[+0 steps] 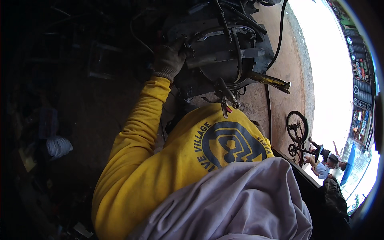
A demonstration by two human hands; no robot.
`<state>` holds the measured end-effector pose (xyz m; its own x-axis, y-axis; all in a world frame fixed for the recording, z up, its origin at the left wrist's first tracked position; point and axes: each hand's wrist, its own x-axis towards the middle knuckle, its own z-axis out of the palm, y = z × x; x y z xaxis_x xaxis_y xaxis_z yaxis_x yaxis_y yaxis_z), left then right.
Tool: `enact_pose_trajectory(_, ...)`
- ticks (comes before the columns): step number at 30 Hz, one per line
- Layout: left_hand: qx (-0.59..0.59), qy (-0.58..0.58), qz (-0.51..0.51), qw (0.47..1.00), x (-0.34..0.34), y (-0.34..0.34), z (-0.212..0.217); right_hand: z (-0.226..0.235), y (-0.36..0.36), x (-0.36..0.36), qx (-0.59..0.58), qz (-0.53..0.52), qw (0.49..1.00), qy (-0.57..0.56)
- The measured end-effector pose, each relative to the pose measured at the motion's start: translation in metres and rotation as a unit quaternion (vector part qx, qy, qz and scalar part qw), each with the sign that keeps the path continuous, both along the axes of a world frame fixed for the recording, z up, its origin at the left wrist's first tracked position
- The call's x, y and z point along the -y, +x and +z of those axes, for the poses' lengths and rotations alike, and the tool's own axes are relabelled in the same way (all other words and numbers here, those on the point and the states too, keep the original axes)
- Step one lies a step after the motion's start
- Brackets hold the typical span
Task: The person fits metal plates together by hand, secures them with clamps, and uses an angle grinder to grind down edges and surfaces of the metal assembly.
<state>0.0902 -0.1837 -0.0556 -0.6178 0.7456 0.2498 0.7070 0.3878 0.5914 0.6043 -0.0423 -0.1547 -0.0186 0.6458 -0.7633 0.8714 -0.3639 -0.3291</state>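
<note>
My left hand [169,61], in a worn greyish work glove, reaches to the left side of a dark metal assembly [220,52]. Its fingers are closed around a small dark part at the assembly's edge; shadow hides what it is. A flat metal bar [206,61] lies just right of the glove. Across the assembly, a curved dark strap or hose [237,56] arches. Below hangs a clamp-like tool [225,94] with a red-marked tip, and a worn yellow-and-black bar [270,81] juts out to the right. My right hand is out of sight.
A black cable [277,52] drops along the right of the assembly to the reddish floor. Further right stand a bicycle [297,128] and people [326,166] by a bright opening, with stacked tyres [362,92] beyond. A pale bag [59,147] lies in the dark at left.
</note>
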Motion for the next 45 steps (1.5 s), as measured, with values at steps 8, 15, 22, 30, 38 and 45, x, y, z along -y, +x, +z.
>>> enact_pose_trajectory(8, 0.052, 0.013, -0.020, 0.998, -0.004, 0.002, 0.005, 0.017, 0.006, 0.013, -0.072, -0.034, 0.997, 0.012)
enact_pose_trajectory(15, 0.087, 0.079, -0.035, 0.992, -0.009, -0.001, -0.005, 0.026, 0.000, 0.021, -0.105, -0.122, 0.987, -0.005)
enact_pose_trajectory(22, 0.021, 0.016, -0.008, 1.000, -0.008, 0.008, 0.009, 0.007, 0.018, 0.027, -0.103, -0.151, 0.983, -0.033)
enact_pose_trajectory(30, 0.088, -0.012, -0.012, 0.996, -0.004, 0.004, 0.011, -0.043, 0.064, -0.011, -0.129, -0.149, 0.976, -0.096)
enact_pose_trajectory(38, 0.132, -0.028, 0.193, 0.972, -0.027, 0.059, 0.039, -0.142, 0.113, -0.107, -0.183, -0.106, 0.965, -0.157)
enact_pose_trajectory(45, 0.120, -0.037, 0.249, 0.960, -0.005, 0.092, 0.028, -0.111, 0.080, -0.185, -0.197, -0.157, 0.947, -0.198)
